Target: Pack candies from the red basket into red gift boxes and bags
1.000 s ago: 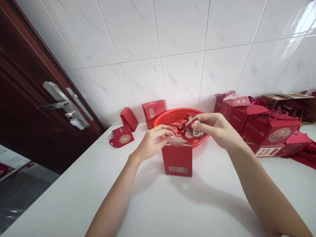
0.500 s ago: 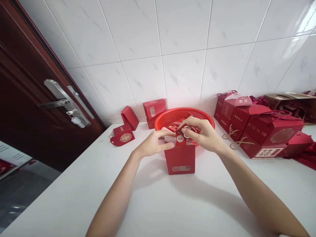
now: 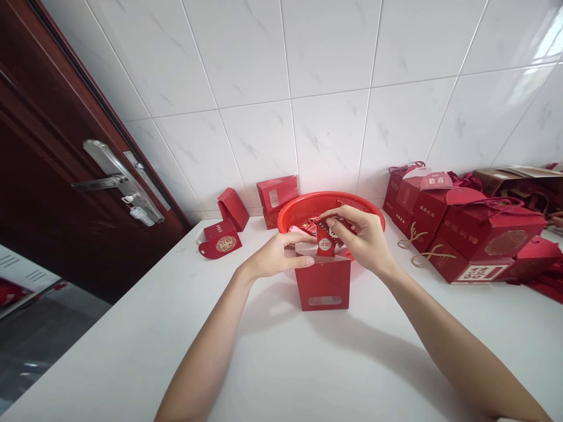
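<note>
A small red paper box (image 3: pixel 325 287) with a clear window low on its front stands upright on the white table. My left hand (image 3: pixel 284 255) holds its top left edge between thumb and fingers. My right hand (image 3: pixel 363 237) is closed in a pinch on a dark red printed packet (image 3: pixel 336 227) over the box opening. A red piece with a round white emblem (image 3: pixel 325 245) stands out of the opening; whether it is a packet or a flap is unclear. Directly behind is a red plastic basket (image 3: pixel 292 206) with red-wrapped sweets (image 3: pixel 308 227).
Red boxes (image 3: pixel 220 239) and another pair (image 3: pixel 277 193) stand at the back left. Several larger red gift boxes (image 3: pixel 479 228) are stacked at right, with a cardboard carton (image 3: pixel 505 176) behind. Part of another person's hand (image 3: pixel 558 220) shows at the right edge. A door (image 3: pixel 65 117) adjoins the table's left.
The emblem piece and dark red packet have become more visible as my right hand shifts slightly right. My left hand stays at the box edge. Another person's hand has appeared at far right.
</note>
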{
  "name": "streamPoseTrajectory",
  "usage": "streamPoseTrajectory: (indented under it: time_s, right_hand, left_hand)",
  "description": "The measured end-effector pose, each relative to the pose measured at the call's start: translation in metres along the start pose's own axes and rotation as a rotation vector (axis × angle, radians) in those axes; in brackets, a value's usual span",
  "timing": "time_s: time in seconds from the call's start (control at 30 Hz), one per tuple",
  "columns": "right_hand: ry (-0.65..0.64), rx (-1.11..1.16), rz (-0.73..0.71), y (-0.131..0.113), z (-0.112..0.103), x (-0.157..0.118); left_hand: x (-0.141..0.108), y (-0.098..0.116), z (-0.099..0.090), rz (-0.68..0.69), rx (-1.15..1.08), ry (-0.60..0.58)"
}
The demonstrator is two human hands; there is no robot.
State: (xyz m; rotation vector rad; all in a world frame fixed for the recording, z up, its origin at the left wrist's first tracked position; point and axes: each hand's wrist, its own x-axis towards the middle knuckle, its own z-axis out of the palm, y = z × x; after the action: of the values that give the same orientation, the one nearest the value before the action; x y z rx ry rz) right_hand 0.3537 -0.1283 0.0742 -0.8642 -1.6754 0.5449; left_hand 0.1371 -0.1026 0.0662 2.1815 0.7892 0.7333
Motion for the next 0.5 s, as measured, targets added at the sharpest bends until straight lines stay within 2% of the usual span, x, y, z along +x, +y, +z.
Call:
streamPoseTrajectory:
  time_s: [0.07,0.17,0.33,0.5]
  right_hand:
    - [0.026,-0.005,0.014,0.0011,0.0012,-0.0004]
    - [-0.044,-0.006,0.048,0.0026,0.0034,-0.0007]
    - [-0.091,-0.024,-0.011,0.002,0.0022,0.0003]
    - [-0.205,0.02,0.039,-0.0006,-0.0021,0.0014]
  left_hand:
    - [0.0,-0.0004,-0.0003,-0.008,0.021,0.001]
    - [-0.0002,-0.0021,-0.0006,-0.034,0.017,-0.001]
    - [-0.0007,-0.0035,-0.0006,-0.038,0.009,-0.013]
    - [0.0003,-0.001,-0.0008,-0.018,-0.019,-0.031]
